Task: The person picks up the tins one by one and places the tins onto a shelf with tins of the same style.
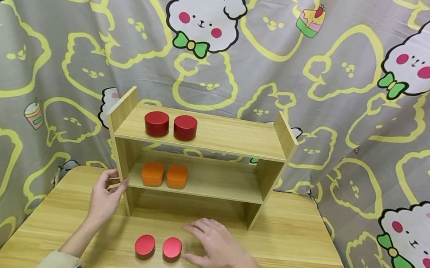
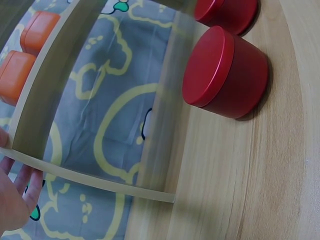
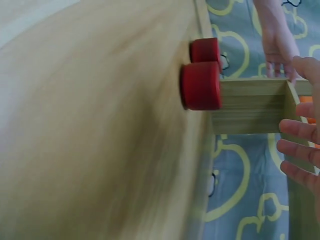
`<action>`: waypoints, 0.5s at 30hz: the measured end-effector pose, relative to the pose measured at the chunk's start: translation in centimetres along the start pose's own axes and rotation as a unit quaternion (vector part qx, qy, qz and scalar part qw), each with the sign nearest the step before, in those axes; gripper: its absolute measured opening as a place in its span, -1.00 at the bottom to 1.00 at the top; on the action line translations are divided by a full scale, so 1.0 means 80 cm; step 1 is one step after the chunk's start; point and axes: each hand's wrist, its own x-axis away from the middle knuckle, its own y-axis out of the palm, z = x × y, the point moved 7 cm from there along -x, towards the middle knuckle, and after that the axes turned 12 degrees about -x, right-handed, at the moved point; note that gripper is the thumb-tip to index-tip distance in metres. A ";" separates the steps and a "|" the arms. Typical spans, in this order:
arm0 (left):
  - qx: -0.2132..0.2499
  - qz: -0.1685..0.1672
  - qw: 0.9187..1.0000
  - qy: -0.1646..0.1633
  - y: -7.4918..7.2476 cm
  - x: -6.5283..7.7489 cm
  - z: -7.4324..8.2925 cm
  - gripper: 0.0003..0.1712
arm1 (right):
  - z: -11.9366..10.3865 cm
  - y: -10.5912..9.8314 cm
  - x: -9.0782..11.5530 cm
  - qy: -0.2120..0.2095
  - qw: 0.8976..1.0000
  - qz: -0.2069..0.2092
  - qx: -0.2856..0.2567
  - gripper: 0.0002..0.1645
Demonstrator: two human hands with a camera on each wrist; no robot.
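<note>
The left hand [image 1: 104,198] rests with relaxed, open fingers against the left side wall of the wooden shelf [image 1: 205,144] and grips nothing. The right hand [image 1: 213,243] hovers flat and open just beside two red tins [image 1: 158,247] on the tabletop [image 1: 297,251], holding nothing.

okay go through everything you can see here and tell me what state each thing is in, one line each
left hand: open, fingers touching the shelf's left side panel
right hand: open, palm down, beside the table tins
wooden shelf: upright on the table
two red tins on the table: lids on, side by side
two red tins on the top shelf: lids on, side by side
two orange tins on the middle shelf: closed, side by side
</note>
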 end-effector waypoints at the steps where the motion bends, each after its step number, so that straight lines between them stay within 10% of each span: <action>1: -0.001 -0.001 1.000 0.000 0.000 0.000 -0.001 -0.60 | 0.000 0.003 0.000 0.001 1.000 -0.004 -0.001 -0.20; 15: 0.003 0.008 1.000 -0.003 -0.001 -0.001 -0.002 -0.60 | 0.006 0.039 -0.002 0.036 0.997 -0.059 -0.016 -0.14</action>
